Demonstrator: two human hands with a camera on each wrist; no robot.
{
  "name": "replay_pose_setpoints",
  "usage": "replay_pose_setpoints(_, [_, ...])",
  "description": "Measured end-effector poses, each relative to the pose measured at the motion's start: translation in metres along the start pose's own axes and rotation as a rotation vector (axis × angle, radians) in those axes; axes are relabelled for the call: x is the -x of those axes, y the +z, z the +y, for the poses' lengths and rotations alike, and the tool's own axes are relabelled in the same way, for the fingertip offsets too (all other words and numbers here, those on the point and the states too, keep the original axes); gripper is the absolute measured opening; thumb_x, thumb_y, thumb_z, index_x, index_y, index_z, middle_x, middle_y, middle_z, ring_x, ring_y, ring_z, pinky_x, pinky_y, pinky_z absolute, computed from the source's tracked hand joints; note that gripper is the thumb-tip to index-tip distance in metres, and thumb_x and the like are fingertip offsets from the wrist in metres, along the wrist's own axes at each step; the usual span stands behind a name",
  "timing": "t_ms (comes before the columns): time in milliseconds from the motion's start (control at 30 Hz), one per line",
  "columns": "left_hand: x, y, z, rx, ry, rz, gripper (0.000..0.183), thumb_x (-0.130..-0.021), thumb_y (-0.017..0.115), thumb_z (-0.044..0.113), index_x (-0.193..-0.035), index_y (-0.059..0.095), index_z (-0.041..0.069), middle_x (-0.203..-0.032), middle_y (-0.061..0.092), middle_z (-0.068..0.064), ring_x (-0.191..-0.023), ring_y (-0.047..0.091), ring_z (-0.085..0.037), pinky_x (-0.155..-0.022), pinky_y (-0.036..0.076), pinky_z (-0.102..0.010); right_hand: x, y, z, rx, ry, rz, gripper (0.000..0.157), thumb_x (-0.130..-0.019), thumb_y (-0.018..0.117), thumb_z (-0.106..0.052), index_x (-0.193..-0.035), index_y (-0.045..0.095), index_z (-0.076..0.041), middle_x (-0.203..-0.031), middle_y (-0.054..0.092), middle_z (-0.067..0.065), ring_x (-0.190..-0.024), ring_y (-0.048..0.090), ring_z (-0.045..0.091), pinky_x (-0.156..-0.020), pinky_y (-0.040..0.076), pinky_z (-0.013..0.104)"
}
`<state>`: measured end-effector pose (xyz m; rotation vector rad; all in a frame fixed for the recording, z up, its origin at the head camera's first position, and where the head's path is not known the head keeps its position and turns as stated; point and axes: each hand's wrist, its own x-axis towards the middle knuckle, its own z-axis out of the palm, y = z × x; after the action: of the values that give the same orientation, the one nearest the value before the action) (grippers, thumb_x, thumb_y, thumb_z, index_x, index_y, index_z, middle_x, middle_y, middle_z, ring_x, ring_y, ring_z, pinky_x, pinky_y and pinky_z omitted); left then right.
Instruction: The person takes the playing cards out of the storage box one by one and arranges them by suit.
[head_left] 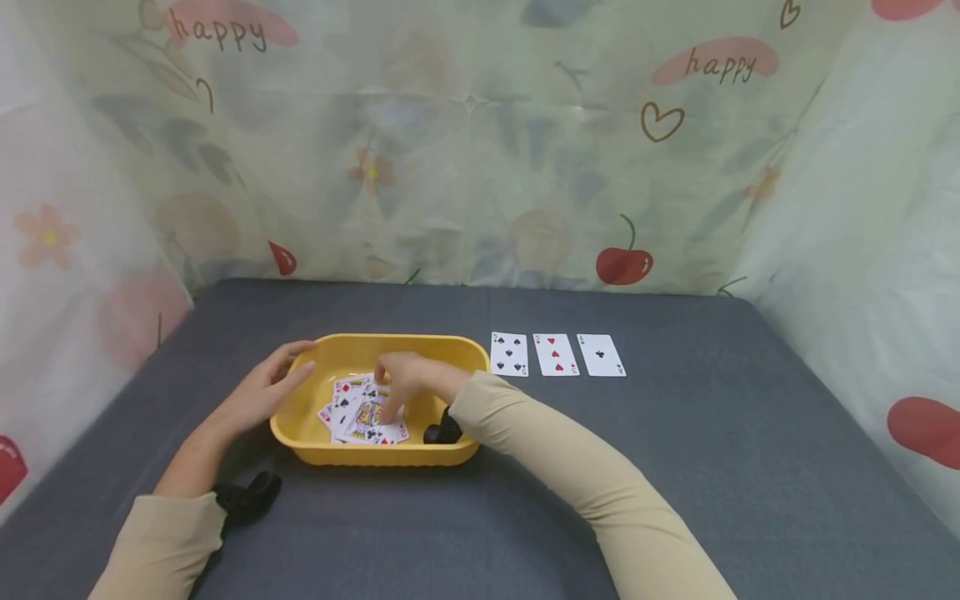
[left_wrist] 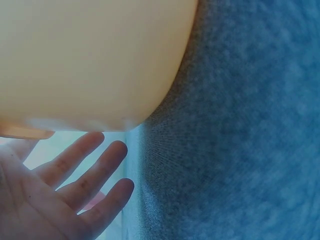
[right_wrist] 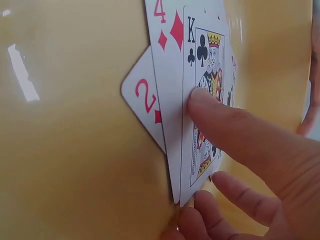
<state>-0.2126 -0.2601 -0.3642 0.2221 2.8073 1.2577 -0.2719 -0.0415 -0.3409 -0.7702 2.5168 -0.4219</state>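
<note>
A yellow plastic tub [head_left: 322, 454] holds a loose, overlapping pile of playing cards. On top lies a king of clubs [right_wrist: 212, 65], face up; my right hand [head_left: 407, 382] reaches into the tub and pinches this card, thumb on its face and fingertips at its edge. Beneath it show a four of diamonds [right_wrist: 167, 90] and a two of diamonds [right_wrist: 140, 100]. At the tub's left end my left hand [head_left: 270, 387] rests by the rim, its fingers extended along the outside, as the left wrist view shows.
Right of the tub, three face-up cards lie in a row: a spades card [head_left: 509, 355], a three of hearts [head_left: 556, 355] and an ace of clubs [head_left: 601, 356]. Dark grey cloth [head_left: 675, 467] covers the table. Patterned curtains [head_left: 465, 167] stand behind and at both sides.
</note>
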Motion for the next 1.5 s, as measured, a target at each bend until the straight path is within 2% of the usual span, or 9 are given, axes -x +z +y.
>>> replay_pose_setpoints(300, [0.001,0.0,0.001,0.004,-0.002,-0.003,0.055,-0.099,0.04,0.038,-0.144,0.028,0.007,-0.142,0.035,-0.026,-0.125,0.041,-0.044,-0.098,0.038,-0.056,0.0,0.0,0.001,0.021,0.001,0.017,0.041,-0.072,0.081,-0.022,-0.103,0.057,-0.011,-0.098,0.054,0.0,-0.086,0.048,0.012,-0.071,0.038,0.019])
replay_pose_setpoints(533, [0.001,0.0,0.001,0.002,-0.002,-0.005,0.055,-0.099,0.039,0.038,-0.144,0.029,0.007,-0.142,0.035,-0.026,-0.125,0.042,-0.044,-0.098,0.038,-0.056,-0.001,-0.001,0.004,0.025,0.01,0.004,0.044,-0.071,0.081,-0.025,-0.105,0.058,-0.008,-0.099,0.057,0.001,-0.084,0.048,0.012,-0.072,0.039,0.019])
replay_pose_setpoints(833, [0.0,0.0,0.0,0.001,-0.013,-0.013,0.057,-0.099,0.039,0.04,-0.145,0.027,0.008,-0.142,0.035,-0.026,-0.124,0.042,-0.043,-0.097,0.038,-0.056,-0.001,-0.001,0.003,0.026,0.009,-0.004,0.042,-0.069,0.082,-0.026,-0.099,0.058,-0.009,-0.091,0.053,-0.002,-0.079,0.047,0.01,-0.067,0.037,0.017])
replay_pose_setpoints(933, [0.0,0.001,0.001,0.001,-0.017,-0.012,0.057,-0.099,0.039,0.041,-0.145,0.027,0.008,-0.141,0.035,-0.026,-0.124,0.042,-0.043,-0.097,0.039,-0.056,0.001,-0.002,0.004,-0.024,-0.016,-0.018,0.038,-0.07,0.082,-0.023,-0.093,0.055,-0.009,-0.086,0.05,-0.003,-0.075,0.045,0.009,-0.064,0.036,0.016])
replay_pose_setpoints(1033, [0.0,0.001,0.001,0.0,-0.016,-0.011,0.057,-0.099,0.039,0.04,-0.144,0.027,0.008,-0.14,0.036,-0.027,-0.123,0.043,-0.042,-0.096,0.04,-0.054,0.003,-0.007,0.006,-0.135,-0.056,-0.053,0.035,-0.073,0.079,-0.017,-0.089,0.05,-0.009,-0.081,0.048,-0.002,-0.068,0.046,0.008,-0.06,0.036,0.016])
replay_pose_setpoints(1133, [0.001,0.001,0.001,0.002,-0.017,-0.01,0.057,-0.099,0.039,0.04,-0.144,0.027,0.008,-0.14,0.037,-0.027,-0.122,0.044,-0.042,-0.096,0.04,-0.054,0.007,-0.015,0.008,-0.275,-0.092,-0.093,0.031,-0.078,0.074,-0.011,-0.091,0.046,-0.007,-0.081,0.049,0.0,-0.063,0.051,0.008,-0.06,0.043,0.017])
replay_pose_setpoints(1200, [0.0,0.001,0.001,0.003,-0.019,-0.009,0.057,-0.099,0.039,0.041,-0.145,0.027,0.008,-0.14,0.037,-0.027,-0.123,0.044,-0.042,-0.096,0.04,-0.055,0.011,-0.021,0.008,-0.346,-0.11,-0.099,0.029,-0.081,0.071,-0.01,-0.095,0.045,-0.008,-0.085,0.051,0.002,-0.064,0.055,0.009,-0.066,0.05,0.022])
replay_pose_setpoints(1333, [-0.001,0.001,0.0,0.001,-0.023,-0.009,0.058,-0.099,0.039,0.042,-0.145,0.026,0.009,-0.141,0.036,-0.026,-0.124,0.042,-0.043,-0.098,0.038,-0.057,0.021,-0.033,0.012,-0.406,-0.138,-0.064,0.026,-0.086,0.066,-0.01,-0.105,0.049,-0.008,-0.097,0.06,0.009,-0.077,0.062,0.014,-0.08,0.054,0.034])
replay_pose_setpoints(1500, [-0.001,0.001,0.0,0.0,-0.022,-0.01,0.058,-0.099,0.039,0.042,-0.145,0.026,0.009,-0.142,0.035,-0.026,-0.124,0.042,-0.043,-0.098,0.037,-0.058,0.033,-0.043,0.026,-0.442,-0.164,0.031,0.028,-0.087,0.064,-0.012,-0.113,0.053,-0.007,-0.102,0.066,0.013,-0.085,0.064,0.015,-0.082,0.054,0.035])
